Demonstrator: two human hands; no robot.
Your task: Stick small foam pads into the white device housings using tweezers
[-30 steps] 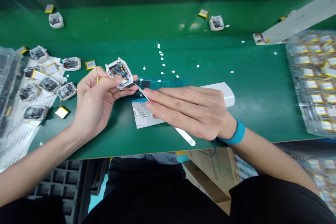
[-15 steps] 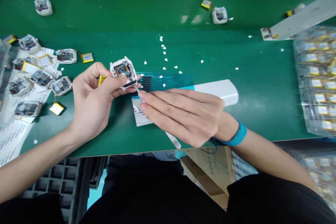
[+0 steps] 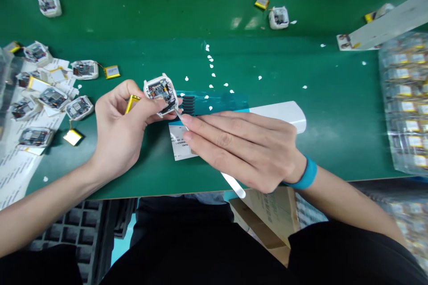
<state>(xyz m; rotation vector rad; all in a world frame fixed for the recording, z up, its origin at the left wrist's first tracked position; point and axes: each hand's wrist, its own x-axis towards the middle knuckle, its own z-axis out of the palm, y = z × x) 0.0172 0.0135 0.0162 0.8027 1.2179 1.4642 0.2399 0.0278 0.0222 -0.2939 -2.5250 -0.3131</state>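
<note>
My left hand [image 3: 120, 129] is closed on an open white smartwatch case [image 3: 159, 88], thumb pressed on the circuit board inside it. A yellow-edged battery [image 3: 132, 103] sits between the thumb and fingers of that hand. My right hand [image 3: 244, 149] pinches metal tweezers [image 3: 234, 185], whose tip touches the lower right edge of the case, by a black strip there. The palm hides the middle of the tweezers. Just right of the case, several black strips [image 3: 188, 105] lie on a blue film, above a printed white sheet [image 3: 179, 144].
More open watch cases [image 3: 53, 98] with batteries crowd the left, some on printed paper [image 3: 47, 164]. Small white stickers [image 3: 211, 86] dot the green table [image 3: 334, 133]. A white object [image 3: 281, 113] lies behind my right hand. Clear trays [image 3: 406, 107] and a white post [image 3: 388, 22] stand right.
Both hands, the watch case and the tweezers have shifted slightly right in view. The tweezers' rear end has swung right and down. The tip stays at the case's lower right edge.
</note>
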